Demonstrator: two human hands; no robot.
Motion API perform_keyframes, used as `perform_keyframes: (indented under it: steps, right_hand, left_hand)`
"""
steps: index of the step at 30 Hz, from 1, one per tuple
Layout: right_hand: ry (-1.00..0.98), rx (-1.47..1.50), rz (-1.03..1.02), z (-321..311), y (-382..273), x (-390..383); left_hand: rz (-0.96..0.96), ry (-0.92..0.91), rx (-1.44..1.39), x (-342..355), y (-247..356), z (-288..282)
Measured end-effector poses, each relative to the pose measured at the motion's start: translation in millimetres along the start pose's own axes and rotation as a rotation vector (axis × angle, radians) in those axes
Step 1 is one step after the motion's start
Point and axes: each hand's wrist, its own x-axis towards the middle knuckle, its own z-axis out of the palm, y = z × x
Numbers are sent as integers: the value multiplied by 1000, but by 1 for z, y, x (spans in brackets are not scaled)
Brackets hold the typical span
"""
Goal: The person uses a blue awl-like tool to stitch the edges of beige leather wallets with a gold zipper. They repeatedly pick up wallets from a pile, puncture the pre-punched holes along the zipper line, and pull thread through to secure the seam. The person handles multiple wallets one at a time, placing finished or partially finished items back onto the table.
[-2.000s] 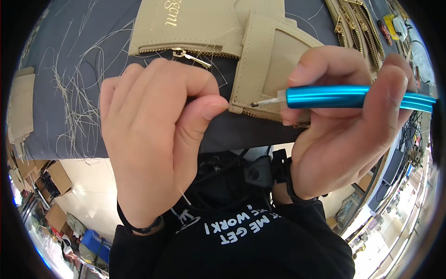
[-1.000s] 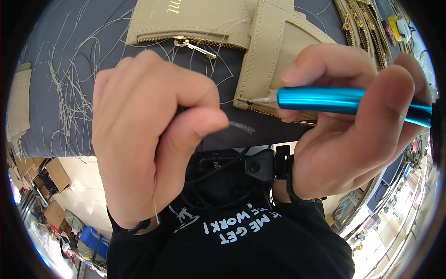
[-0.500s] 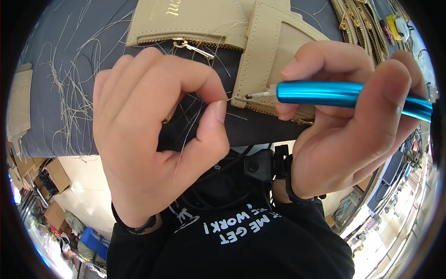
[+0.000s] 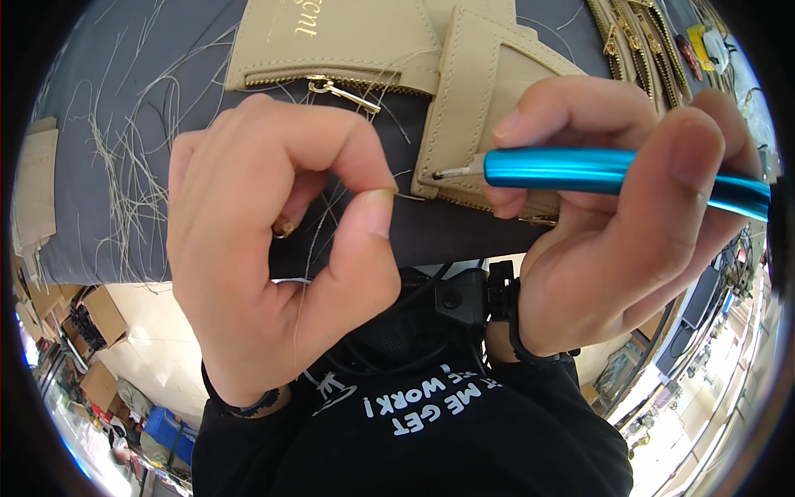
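Note:
My left hand [image 4: 232, 215] pinches a pale thread [image 4: 410, 196] between thumb and forefinger. The thread runs toward the lower corner of a tan leather wallet [image 4: 461, 95] with stitched edges and a brass zip. In my right hand [image 4: 638, 240] is a pen-shaped tool [image 4: 559, 170] with a shiny blue handle, resembling a thread burner. Its thin, dark-ended tip is at the stitched corner of the wallet; whether it touches the leather I cannot tell. Another tan zipped wallet [image 4: 356, 41], with a gold zip pull, lies just beyond my left hand.
Loose cut threads [image 4: 137, 190] lie scattered over the dark table cover [image 4: 74, 248] at left. A stack of tan leather pieces [image 4: 37, 182] sits at the far left edge. Several zipped tan pieces [image 4: 638, 41] lie at the far right. Cardboard boxes [image 4: 103, 315] stand beyond the table.
My left hand has shifted slightly down and left, drawing the pinched fingertips away from the corner. The blue tool has moved slightly left, its tip now over the wallet's corner.

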Motion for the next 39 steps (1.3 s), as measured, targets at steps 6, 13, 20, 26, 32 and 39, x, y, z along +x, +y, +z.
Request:
perform_keyframes:
  steps: [6,13,20,26,32,39]
  right_hand:
    - [-119,86,-62,-18,6,5]
    - [126,450,30,-8,-3,1]
    - [185,780,97,-17,4,10]
    - [183,795,136,-20,2,10]
    - [160,878,126,-21,7,7]
    - [165,926,174,-25,5,9]
  left_hand:
    - [-18,81,477,-2,-1,2]
    - [-368,211,698,6,11,-42]
    - [-421,137,586,32,21,-12]
    - [-423,45,438,42,16,-15]
    - [-343,238,-91,30,-6,-26]
    - [-403,370,-653,16,3,-60]
